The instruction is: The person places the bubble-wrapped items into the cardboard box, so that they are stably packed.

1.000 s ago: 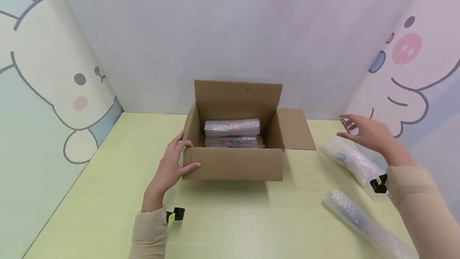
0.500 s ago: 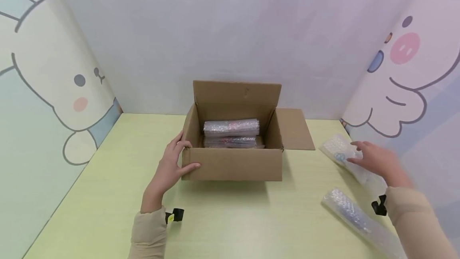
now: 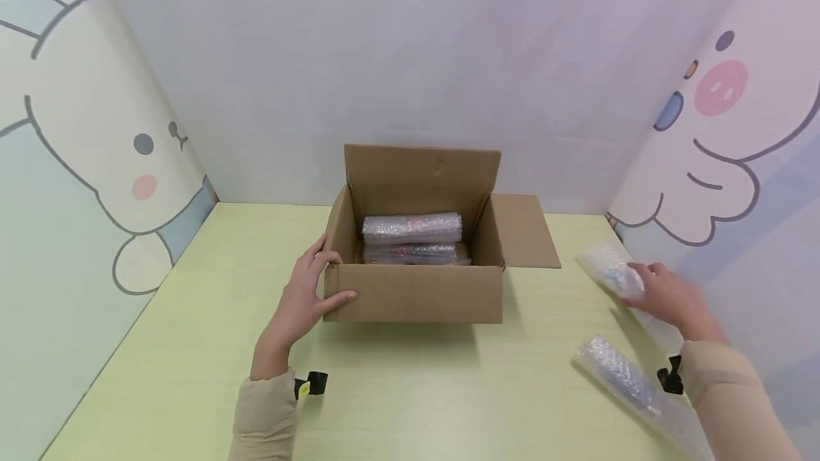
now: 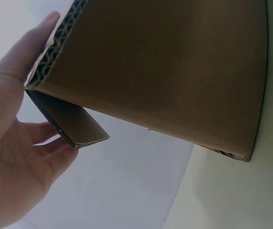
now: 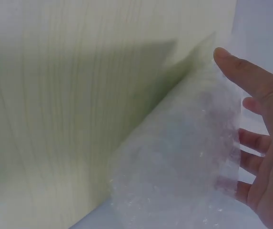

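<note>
An open cardboard box (image 3: 413,295) stands on the table; inside lie an upper bubble-wrapped roll (image 3: 412,228) and a lower one (image 3: 410,254). My left hand (image 3: 301,297) grips the box's near left corner, with the thumb on the front wall and the fingers over the left edge. In the left wrist view, fingers of that hand (image 4: 17,138) reach behind a small flap. At the right, my right hand (image 3: 669,297) holds a bubble-wrap package (image 3: 605,269). The right wrist view shows the thumb on one side of this package (image 5: 174,152) and the fingers on the other.
Another bubble-wrapped roll (image 3: 631,383) lies on the table nearer me, partly behind the right sleeve. The box's right flap (image 3: 525,231) spreads outward and its back flap (image 3: 423,166) stands up. Printed walls (image 3: 147,162) bound the table (image 3: 192,347).
My right hand has come down and toward me onto the bubble-wrap package and taken hold of it. The package has shifted slightly. The left hand stays on the box.
</note>
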`<control>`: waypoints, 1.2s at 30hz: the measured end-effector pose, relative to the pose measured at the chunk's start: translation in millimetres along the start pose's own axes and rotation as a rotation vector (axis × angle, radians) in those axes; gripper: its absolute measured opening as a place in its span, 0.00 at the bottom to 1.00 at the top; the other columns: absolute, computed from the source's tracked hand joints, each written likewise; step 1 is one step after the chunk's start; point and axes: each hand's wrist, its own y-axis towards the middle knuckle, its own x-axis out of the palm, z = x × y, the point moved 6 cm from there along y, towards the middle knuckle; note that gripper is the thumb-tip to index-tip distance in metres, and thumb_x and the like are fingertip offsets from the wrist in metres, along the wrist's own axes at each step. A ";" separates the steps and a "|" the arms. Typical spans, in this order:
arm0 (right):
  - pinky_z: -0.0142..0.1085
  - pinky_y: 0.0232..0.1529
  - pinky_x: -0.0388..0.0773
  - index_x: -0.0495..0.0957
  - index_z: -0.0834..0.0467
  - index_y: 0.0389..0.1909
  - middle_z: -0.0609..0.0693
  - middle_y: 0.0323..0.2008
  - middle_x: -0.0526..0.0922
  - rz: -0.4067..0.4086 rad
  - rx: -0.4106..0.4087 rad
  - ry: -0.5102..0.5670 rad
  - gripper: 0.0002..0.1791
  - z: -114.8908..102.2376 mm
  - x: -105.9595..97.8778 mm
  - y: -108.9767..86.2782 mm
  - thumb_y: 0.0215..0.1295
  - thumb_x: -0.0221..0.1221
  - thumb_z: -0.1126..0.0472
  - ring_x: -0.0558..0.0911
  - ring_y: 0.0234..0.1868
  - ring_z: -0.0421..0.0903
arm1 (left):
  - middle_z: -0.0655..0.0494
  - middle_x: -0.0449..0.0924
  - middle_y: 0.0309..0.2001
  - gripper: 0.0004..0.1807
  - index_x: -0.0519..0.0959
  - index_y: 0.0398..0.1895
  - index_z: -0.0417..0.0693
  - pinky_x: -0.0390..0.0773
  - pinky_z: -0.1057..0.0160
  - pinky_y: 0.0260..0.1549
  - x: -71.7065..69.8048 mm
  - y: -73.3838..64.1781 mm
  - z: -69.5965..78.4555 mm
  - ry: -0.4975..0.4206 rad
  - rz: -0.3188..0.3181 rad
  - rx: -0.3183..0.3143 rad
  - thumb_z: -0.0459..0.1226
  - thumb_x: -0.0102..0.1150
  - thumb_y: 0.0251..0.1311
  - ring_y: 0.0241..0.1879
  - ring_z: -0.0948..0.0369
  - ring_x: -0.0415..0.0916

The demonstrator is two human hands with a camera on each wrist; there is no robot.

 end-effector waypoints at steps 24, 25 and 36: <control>0.65 0.48 0.71 0.64 0.70 0.63 0.78 0.52 0.72 0.052 -0.164 0.162 0.42 -13.4 10.6 -3.6 0.51 0.70 0.55 0.72 0.51 0.73 | 0.36 0.51 0.74 0.29 0.67 0.49 0.49 0.65 0.32 0.60 0.7 0.4 -0.9 -0.012 -0.005 -0.003 0.41 0.74 0.48 0.71 0.36 0.53; 0.65 0.47 0.71 0.64 0.70 0.63 0.78 0.51 0.73 0.048 -0.163 0.156 0.42 -13.8 10.6 -3.5 0.52 0.70 0.54 0.73 0.50 0.73 | 0.36 0.51 0.74 0.29 0.67 0.49 0.49 0.65 0.32 0.60 0.5 0.4 -0.7 -0.012 -0.004 -0.001 0.41 0.74 0.48 0.71 0.36 0.53; 0.67 0.45 0.70 0.61 0.70 0.66 0.80 0.50 0.71 0.101 -0.170 0.175 0.42 -23.9 -13.5 1.2 0.53 0.69 0.59 0.71 0.49 0.73 | 0.37 0.50 0.75 0.28 0.67 0.49 0.49 0.66 0.32 0.59 -0.1 0.5 0.5 -0.021 -0.007 -0.006 0.41 0.74 0.49 0.71 0.37 0.53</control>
